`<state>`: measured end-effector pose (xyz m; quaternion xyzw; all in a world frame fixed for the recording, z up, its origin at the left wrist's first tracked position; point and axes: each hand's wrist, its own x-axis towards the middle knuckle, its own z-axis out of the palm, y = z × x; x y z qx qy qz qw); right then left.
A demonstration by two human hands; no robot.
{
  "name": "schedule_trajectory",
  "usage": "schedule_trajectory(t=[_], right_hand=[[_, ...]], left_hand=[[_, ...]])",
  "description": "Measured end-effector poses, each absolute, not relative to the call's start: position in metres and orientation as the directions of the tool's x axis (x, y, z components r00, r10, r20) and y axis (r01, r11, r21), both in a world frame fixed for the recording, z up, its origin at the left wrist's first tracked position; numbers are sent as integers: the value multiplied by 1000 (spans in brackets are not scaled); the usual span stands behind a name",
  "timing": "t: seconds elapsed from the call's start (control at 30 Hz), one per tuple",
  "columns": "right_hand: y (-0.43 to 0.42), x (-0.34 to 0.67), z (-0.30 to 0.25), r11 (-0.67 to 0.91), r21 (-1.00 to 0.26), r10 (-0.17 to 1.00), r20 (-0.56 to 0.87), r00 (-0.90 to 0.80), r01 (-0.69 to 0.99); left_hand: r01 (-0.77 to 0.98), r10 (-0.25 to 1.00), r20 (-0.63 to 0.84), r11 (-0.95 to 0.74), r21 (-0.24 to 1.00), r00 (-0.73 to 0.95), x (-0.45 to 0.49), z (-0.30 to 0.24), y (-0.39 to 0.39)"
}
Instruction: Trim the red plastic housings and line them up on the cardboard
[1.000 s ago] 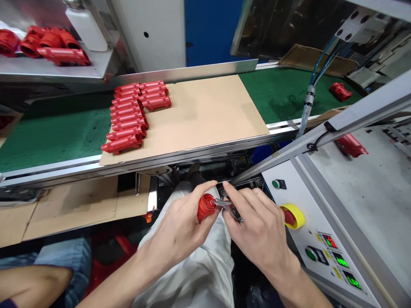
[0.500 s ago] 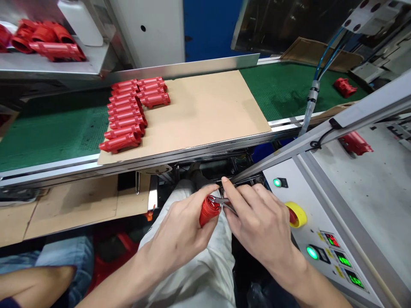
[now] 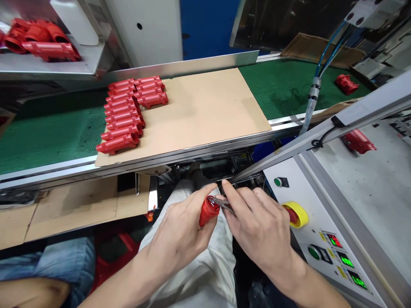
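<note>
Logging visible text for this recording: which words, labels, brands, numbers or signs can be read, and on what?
No text reads clearly.
Top display, red and green characters: too blurred.
Middle display, green characters: too blurred.
Bottom display, green characters: too blurred.
Yellow labels beside them: too small.
Held red part: no readable marking.

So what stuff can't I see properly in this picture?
All in the head view:
- Most of the red part: hidden by the left hand around it.
- The grip end of the metal tool: covered by the right hand.
- Numbers on the small displays: too small and blurred.
- Top of the white bottle: cut off by the upper edge.
</note>
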<state>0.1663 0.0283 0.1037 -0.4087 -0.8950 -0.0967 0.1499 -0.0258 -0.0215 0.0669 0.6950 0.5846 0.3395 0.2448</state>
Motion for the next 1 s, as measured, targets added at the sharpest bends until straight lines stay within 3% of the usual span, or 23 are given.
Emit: schedule_trajectory(t=[0.33,0.63,0.87,1.0], right_hand=[[27,167,111,652,120,674,362,-644,749],[27,165,114,628,188,676,347,-650,755],[28,162,118,610,283,665,326,-672,740],[28,163,115,611,275,678,301,-670,742]], left_hand=[[666,976,194,-209,716,97,-26,67,-24],[624,992,56,-115,773,114,-26,73,-23],[617,991,8,-90,782,134,-29,75,-24],[608,991,-4,-80,790,135,-29,73,-24]])
